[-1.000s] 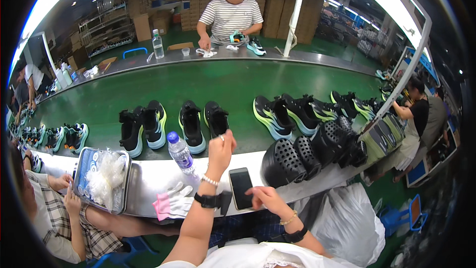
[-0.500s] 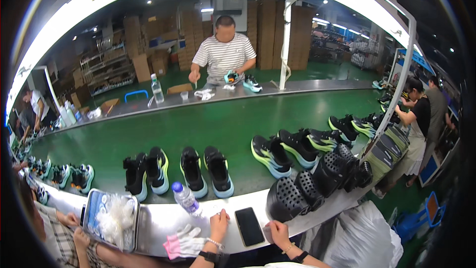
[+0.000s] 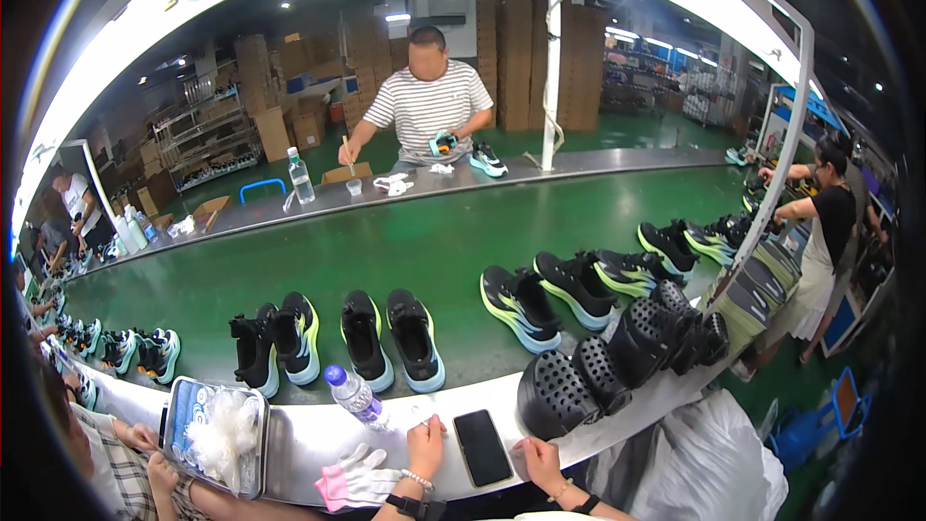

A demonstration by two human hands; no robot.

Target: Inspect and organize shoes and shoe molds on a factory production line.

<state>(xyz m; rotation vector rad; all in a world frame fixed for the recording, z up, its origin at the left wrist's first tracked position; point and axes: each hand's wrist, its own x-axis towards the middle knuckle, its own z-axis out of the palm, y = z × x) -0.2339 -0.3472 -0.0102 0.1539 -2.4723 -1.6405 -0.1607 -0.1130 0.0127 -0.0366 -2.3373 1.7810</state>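
My left hand (image 3: 425, 448) rests on the pale bench edge with its fingers curled together; a small pale bit shows at the fingertips, too small to name. A black-screened phone (image 3: 483, 447) lies flat between my hands. To its right, my right hand (image 3: 539, 461) is loosely closed, and the inside of its fingers is hidden. White-and-pink gloves (image 3: 359, 479) lie left of my left wrist. Behind them a clear bottle with a purple cap (image 3: 353, 396) stands tilted in view. Black clogs with holes (image 3: 559, 391) are lined up beyond my right hand.
Black sneakers with yellow-green and pale blue soles (image 3: 415, 340) stand on the green belt (image 3: 386, 251). A metal tray (image 3: 262, 444) of plastic bags lies at left, beside a seated person. Across the belt, a person (image 3: 432, 101) holds a brush and a shoe. White sacks (image 3: 709, 463) lie at right.
Across the belt, the person's hand with the brush has come over the small clear cup. The person at right has turned and shifted. My hands have hardly moved; the view has shifted slightly.
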